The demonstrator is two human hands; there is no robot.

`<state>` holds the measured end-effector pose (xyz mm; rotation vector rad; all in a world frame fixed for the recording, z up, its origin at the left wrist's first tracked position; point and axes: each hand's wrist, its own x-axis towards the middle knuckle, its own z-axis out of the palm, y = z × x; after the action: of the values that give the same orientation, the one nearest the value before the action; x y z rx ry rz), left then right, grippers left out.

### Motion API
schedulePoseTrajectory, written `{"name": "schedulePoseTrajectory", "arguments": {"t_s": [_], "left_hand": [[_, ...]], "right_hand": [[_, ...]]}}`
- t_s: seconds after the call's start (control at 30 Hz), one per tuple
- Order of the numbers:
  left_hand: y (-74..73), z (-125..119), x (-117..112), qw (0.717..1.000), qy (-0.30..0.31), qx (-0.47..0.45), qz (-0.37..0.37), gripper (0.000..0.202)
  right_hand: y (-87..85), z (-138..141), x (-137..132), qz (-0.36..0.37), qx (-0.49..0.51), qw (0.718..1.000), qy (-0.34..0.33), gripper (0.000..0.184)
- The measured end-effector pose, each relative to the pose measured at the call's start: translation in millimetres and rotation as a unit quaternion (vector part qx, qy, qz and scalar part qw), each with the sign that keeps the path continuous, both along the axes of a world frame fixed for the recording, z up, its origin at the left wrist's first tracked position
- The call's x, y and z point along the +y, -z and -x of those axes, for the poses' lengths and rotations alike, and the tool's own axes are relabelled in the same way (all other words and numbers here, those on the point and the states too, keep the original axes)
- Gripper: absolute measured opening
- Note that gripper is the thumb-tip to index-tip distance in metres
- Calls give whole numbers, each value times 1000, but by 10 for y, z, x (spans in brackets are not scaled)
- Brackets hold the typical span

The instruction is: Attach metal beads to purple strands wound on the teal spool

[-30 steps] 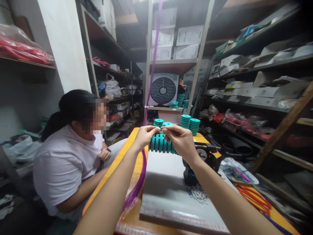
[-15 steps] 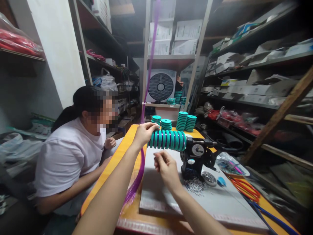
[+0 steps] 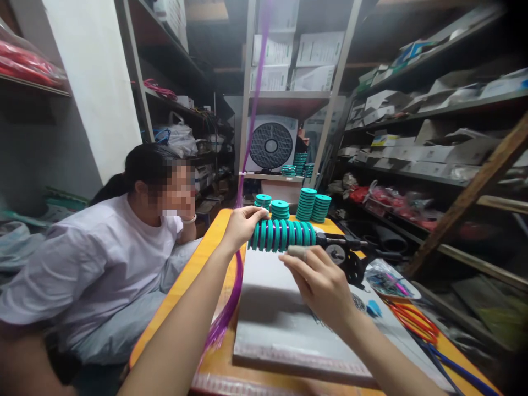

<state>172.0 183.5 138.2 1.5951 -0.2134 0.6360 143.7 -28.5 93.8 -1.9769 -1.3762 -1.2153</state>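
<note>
A row of teal-green spools (image 3: 282,235) wound with dark purple line sits on the shaft of a small black winding machine (image 3: 350,261). My left hand (image 3: 241,225) is closed in a pinch at the top of the row's left end; what lies between its fingertips is hidden. My right hand (image 3: 319,275) is just below the right part of the row, fingers pinched together, with a greyish covering (image 3: 297,252) on one finger. Anything in that pinch is too small to tell. A bundle of purple strands (image 3: 235,291) hangs from above, passing behind my left wrist onto the table.
Stacked green spools (image 3: 307,204) stand at the yellow table's (image 3: 165,313) far end. The machine rests on a white board (image 3: 268,330). At right are a plastic-lined tray (image 3: 391,278) and orange cord (image 3: 416,322). A person in a white shirt (image 3: 124,247) sits at left.
My right hand has moved right and slightly up, now covering part of the machine and the small metal pieces. My left hand stays put. The seated person has raised a hand towards the face.
</note>
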Motion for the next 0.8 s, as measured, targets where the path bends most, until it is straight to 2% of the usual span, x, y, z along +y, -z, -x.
{"name": "schedulePoseTrajectory", "arguments": {"t_s": [0.1, 0.23, 0.4, 0.5, 0.57, 0.63, 0.7, 0.73, 0.8], "left_hand": [[-7, 3, -6, 1000, 1, 0, 7, 27], [-18, 5, -8, 1000, 2, 3, 11, 27], [-16, -8, -2, 1000, 1, 3, 10, 26], [-9, -17, 2, 1000, 5, 3, 9, 26], [-7, -18, 6, 1000, 6, 3, 8, 25], [-5, -16, 11, 1000, 4, 3, 7, 25], [2, -10, 13, 1000, 3, 3, 5, 25], [8, -6, 12, 1000, 2, 2, 3, 25], [28, 3, 5, 1000, -4, -6, -6, 26]], "right_hand": [[-23, -235, 81, 39, -107, 992, 45, 28], [-41, -397, 220, 50, -208, 976, 26, 29], [-80, -433, 269, 43, -192, 980, -33, 19], [-83, -402, 279, 26, -61, 990, -123, 20], [-76, -364, 302, -17, 92, 977, -192, 21], [-65, -311, 343, -85, 259, 932, -238, 19], [-42, -245, 400, -160, 379, 880, -237, 15], [-20, -209, 433, -194, 411, 862, -223, 15], [59, -140, 507, -243, 434, 847, -186, 17]]}}
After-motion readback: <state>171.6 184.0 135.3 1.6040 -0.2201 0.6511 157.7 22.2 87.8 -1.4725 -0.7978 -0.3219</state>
